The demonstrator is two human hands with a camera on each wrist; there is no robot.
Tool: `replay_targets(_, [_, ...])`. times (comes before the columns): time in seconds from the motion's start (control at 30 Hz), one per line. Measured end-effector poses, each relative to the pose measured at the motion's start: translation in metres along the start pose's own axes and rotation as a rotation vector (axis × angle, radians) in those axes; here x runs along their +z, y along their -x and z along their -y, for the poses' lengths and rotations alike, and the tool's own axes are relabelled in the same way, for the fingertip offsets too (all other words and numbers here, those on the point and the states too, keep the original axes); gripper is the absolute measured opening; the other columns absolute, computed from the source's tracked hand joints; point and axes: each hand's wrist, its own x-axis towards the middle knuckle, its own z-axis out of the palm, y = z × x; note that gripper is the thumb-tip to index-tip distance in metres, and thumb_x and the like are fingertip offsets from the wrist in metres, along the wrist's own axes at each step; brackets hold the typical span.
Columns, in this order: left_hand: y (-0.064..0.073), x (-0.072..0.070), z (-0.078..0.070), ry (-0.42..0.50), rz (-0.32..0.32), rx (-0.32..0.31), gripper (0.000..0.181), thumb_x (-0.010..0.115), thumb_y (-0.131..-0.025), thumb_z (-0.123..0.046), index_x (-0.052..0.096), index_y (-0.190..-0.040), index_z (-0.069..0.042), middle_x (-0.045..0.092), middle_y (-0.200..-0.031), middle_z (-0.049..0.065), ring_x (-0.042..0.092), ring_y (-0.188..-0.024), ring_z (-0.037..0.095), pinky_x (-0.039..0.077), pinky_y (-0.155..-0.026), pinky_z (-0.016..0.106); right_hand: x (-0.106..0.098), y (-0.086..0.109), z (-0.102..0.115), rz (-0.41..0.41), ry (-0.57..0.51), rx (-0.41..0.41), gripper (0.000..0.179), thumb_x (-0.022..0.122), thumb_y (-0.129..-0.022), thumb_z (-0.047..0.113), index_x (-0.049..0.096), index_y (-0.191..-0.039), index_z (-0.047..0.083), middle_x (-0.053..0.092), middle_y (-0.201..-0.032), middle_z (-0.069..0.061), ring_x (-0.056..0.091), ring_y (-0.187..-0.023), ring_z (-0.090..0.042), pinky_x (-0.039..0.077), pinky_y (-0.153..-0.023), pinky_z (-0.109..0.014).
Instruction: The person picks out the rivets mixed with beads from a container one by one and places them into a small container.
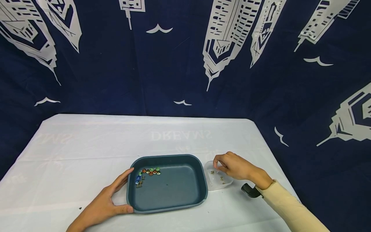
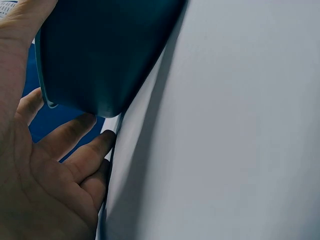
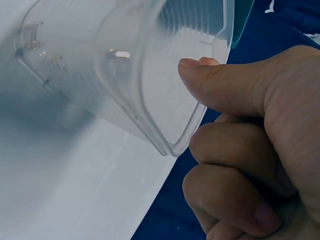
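Observation:
A dark teal tray [image 1: 171,193] lies on the white cloth with glass beads [image 1: 150,171] in red, green and blue along its far-left part. Small bronze-coloured pieces [image 1: 139,184] sit beside the blue beads. My left hand [image 1: 105,199] holds the tray's left end, thumb at the near corner and fingertips at the far one. Over the clear plastic container [image 1: 213,185], right of the tray, is my right hand [image 1: 236,166]. Its thumb and index finger come together above the opening, the other fingers curled [image 3: 230,195]. Whether anything small is between those fingertips is hidden.
A few tiny metal pieces [image 1: 222,178] lie inside the clear container. Behind the right wrist sits a black strap-like object [image 1: 250,190]. One dark speck [image 1: 80,208] marks the white cloth [image 1: 72,180] at left. A navy printed curtain [image 1: 171,71] hangs beyond the table.

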Motion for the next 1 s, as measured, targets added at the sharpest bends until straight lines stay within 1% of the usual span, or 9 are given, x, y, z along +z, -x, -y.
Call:
replay_targets(0.3, [0.0, -0.001, 0.001, 0.005, -0.003, 0.016, 0.114, 0.09, -0.074, -0.025, 0.016, -0.161, -0.033, 0.036, -0.16, 0.013, 0.042, -0.14, 0.029, 0.034, -0.105, 0.013, -0.003, -0.004, 0.001, -0.047, 0.002, -0.045, 0.008, 0.071, -0.091, 0.004, 0.069, -0.095, 0.011, 0.035, -0.057, 0.015, 0.03, -0.053, 0.003, 0.033, -0.054, -0.019])
replay_targets(0.43, [0.0, 0.0, 0.001, 0.014, 0.0, 0.021, 0.114, 0.09, -0.074, -0.024, 0.016, -0.161, -0.033, 0.035, -0.16, 0.014, 0.041, -0.14, 0.028, 0.034, -0.105, 0.014, -0.003, -0.006, 0.002, -0.059, 0.002, -0.041, 0.007, 0.072, -0.091, 0.007, 0.071, -0.098, 0.009, 0.036, -0.057, 0.015, 0.031, -0.053, 0.003, 0.034, -0.054, -0.019])
replay_targets(0.53, [0.0, 0.001, 0.001, 0.02, 0.002, 0.023, 0.114, 0.09, -0.075, -0.023, 0.016, -0.161, -0.032, 0.035, -0.16, 0.015, 0.041, -0.14, 0.03, 0.034, -0.105, 0.014, -0.001, -0.008, 0.004, -0.065, -0.002, -0.032, 0.008, 0.073, -0.091, 0.008, 0.071, -0.098, 0.009, 0.036, -0.057, 0.015, 0.031, -0.053, 0.003, 0.034, -0.053, -0.019])
replay_targets(0.63, [0.0, 0.001, 0.001, 0.022, 0.0, 0.027, 0.114, 0.09, -0.074, -0.024, 0.017, -0.161, -0.032, 0.035, -0.16, 0.016, 0.041, -0.139, 0.035, 0.034, -0.105, 0.014, -0.001, -0.011, 0.006, -0.099, 0.008, -0.036, 0.007, 0.073, -0.091, 0.011, 0.072, -0.098, 0.011, 0.034, -0.057, 0.015, 0.03, -0.053, 0.002, 0.031, -0.053, -0.018])
replay_targets(0.8, [-0.001, 0.001, 0.001, 0.024, -0.001, 0.02, 0.113, 0.09, -0.074, -0.024, 0.017, -0.161, -0.033, 0.035, -0.16, 0.016, 0.042, -0.138, 0.039, 0.033, -0.105, 0.013, -0.003, -0.018, 0.013, -0.193, 0.008, -0.057, 0.01, 0.076, -0.09, 0.022, 0.072, -0.095, 0.015, 0.031, -0.059, 0.015, 0.027, -0.054, 0.001, 0.028, -0.054, -0.018])
replay_targets(0.9, [0.0, 0.001, 0.002, 0.016, -0.002, 0.016, 0.114, 0.09, -0.074, -0.024, 0.017, -0.161, -0.033, 0.035, -0.16, 0.015, 0.042, -0.139, 0.036, 0.033, -0.105, 0.013, -0.004, -0.022, 0.017, -0.23, -0.001, -0.085, 0.013, 0.077, -0.09, 0.025, 0.071, -0.096, 0.015, 0.034, -0.063, 0.012, 0.03, -0.057, 0.0, 0.031, -0.056, -0.019])
replay_targets(1.0, [0.0, 0.001, 0.002, 0.01, -0.003, 0.009, 0.114, 0.09, -0.074, -0.025, 0.017, -0.161, -0.033, 0.035, -0.16, 0.013, 0.042, -0.139, 0.029, 0.033, -0.105, 0.013, -0.005, -0.026, 0.021, -0.25, -0.004, -0.113, 0.015, 0.077, -0.09, 0.024, 0.07, -0.099, 0.014, 0.044, -0.07, 0.006, 0.035, -0.061, -0.001, 0.036, -0.058, -0.02])
